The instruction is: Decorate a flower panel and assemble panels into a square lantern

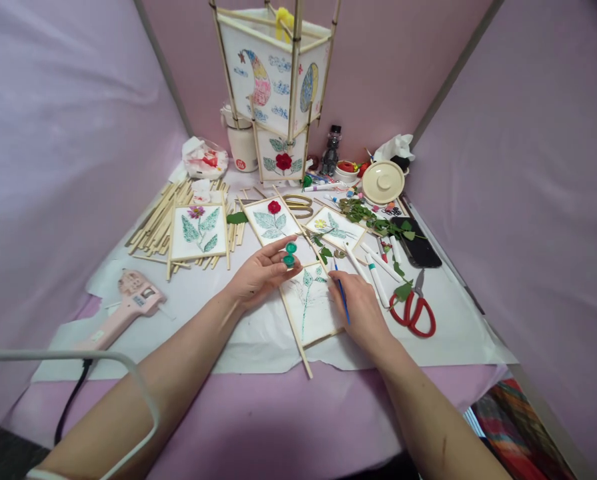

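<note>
While open, small pot [289,266] of green paint [289,260]

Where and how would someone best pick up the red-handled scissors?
Probably by the red loops, from the near side: the scissors lie with loops toward the camera, blades pointing away, and a leaf just left of the blades.

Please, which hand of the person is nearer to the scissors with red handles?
Right. The right hand, with a blue brush, is a little left of the scissors; the left hand, holding a green pot, is farther left.
</note>
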Action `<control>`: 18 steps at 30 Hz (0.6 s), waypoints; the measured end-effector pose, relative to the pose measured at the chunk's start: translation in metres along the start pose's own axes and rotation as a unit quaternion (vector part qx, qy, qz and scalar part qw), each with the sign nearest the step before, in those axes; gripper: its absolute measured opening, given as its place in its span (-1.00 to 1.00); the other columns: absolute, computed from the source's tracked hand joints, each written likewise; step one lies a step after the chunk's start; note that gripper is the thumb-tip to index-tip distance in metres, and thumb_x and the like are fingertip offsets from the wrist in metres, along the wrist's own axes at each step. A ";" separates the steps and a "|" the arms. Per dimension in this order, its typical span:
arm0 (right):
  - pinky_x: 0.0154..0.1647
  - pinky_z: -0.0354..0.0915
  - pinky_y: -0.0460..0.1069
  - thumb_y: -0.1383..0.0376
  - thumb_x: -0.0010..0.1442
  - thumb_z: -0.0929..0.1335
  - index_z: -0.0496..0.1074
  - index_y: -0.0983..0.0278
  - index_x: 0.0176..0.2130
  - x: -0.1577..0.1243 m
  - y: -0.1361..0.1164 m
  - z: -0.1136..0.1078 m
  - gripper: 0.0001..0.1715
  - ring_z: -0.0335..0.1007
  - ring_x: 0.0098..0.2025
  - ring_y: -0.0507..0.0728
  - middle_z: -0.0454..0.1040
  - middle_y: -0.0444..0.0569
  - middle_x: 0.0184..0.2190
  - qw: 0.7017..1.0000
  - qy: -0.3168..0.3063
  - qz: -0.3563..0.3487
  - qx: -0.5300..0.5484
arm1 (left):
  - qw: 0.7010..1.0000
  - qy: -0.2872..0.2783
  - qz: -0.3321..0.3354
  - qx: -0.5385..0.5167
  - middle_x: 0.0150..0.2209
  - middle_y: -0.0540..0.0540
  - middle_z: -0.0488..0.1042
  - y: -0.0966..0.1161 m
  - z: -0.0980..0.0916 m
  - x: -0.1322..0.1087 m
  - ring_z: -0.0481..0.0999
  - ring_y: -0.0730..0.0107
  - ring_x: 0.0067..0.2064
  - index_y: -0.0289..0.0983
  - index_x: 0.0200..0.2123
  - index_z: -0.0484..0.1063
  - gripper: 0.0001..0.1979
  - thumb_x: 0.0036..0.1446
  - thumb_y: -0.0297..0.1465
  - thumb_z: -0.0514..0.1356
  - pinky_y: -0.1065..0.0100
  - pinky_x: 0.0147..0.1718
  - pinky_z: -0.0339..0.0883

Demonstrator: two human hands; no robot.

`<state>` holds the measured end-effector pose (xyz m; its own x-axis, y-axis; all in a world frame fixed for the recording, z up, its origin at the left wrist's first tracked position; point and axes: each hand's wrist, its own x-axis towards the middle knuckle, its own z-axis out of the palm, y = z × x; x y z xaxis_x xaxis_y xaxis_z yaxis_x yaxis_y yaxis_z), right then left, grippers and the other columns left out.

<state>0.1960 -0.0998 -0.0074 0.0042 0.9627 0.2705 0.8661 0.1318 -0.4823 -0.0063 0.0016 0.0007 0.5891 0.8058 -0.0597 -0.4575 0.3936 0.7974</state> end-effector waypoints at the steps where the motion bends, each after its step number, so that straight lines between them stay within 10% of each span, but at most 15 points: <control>1: -0.04 0.26 0.16 0.36 0.32 0.21 0.35 0.28 0.02 0.001 0.000 0.001 -0.70 0.36 -0.03 0.26 0.49 0.10 -0.11 1.000 -0.001 -0.007 0.010 | 1.000 -0.002 0.001 0.000 -0.33 -0.01 0.50 0.000 0.000 0.000 0.53 0.39 -0.20 -0.16 0.06 0.46 -0.40 -0.12 -0.47 0.42 0.12 0.10 0.29; 18: 0.05 0.18 0.11 0.51 0.26 0.19 0.39 0.16 0.07 0.012 0.009 0.001 -0.52 0.34 0.04 0.16 0.49 0.00 -0.05 0.993 -0.059 -0.085 0.062 | 0.999 -0.031 -0.007 0.000 -0.31 -0.03 0.52 -0.003 -0.002 0.000 0.53 0.38 -0.19 -0.17 0.06 0.46 -0.40 -0.13 -0.48 0.42 0.13 0.10 0.25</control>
<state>0.2032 -0.0873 -0.0095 -0.2025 0.9439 0.2610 0.7808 0.3165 -0.5387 -0.0061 0.0017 -0.0034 0.6353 0.7716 -0.0330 -0.4500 0.4045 0.7962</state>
